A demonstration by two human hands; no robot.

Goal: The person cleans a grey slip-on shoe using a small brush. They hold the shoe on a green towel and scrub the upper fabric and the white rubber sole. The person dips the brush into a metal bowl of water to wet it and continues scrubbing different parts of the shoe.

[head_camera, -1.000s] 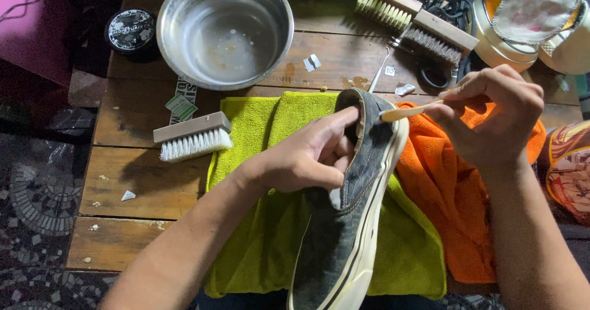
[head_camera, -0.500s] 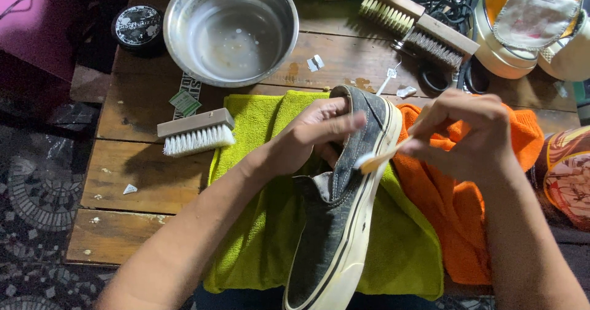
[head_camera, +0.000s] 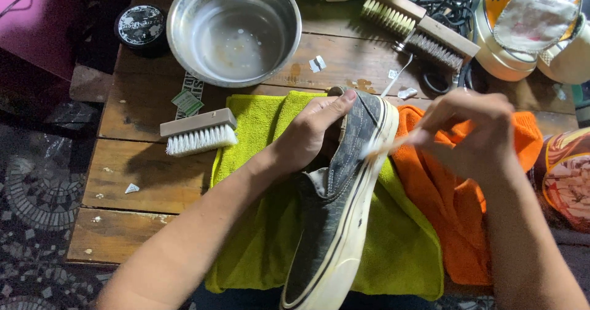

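Note:
A grey slip-on shoe (head_camera: 337, 211) with a white sole lies on its side on a yellow-green cloth (head_camera: 399, 248). My left hand (head_camera: 312, 133) reaches into the shoe's opening and holds it steady, fingers along the upper. My right hand (head_camera: 472, 131) is blurred with motion and grips a small light brush (head_camera: 382, 146), whose head touches the white sole edge near the toe. An orange cloth (head_camera: 442, 199) lies under my right wrist.
A steel bowl (head_camera: 233, 30) stands at the back, a black round tin (head_camera: 141, 26) to its left. A white-bristled wooden brush (head_camera: 200, 131) lies left of the cloths. Two more wooden brushes (head_camera: 418, 27) and black cords sit back right, beside other shoes (head_camera: 522, 33).
My right hand has moved the small brush down from the shoe's toe tip to the side of the sole. My left hand stays in the shoe, and the shoe has shifted slightly.

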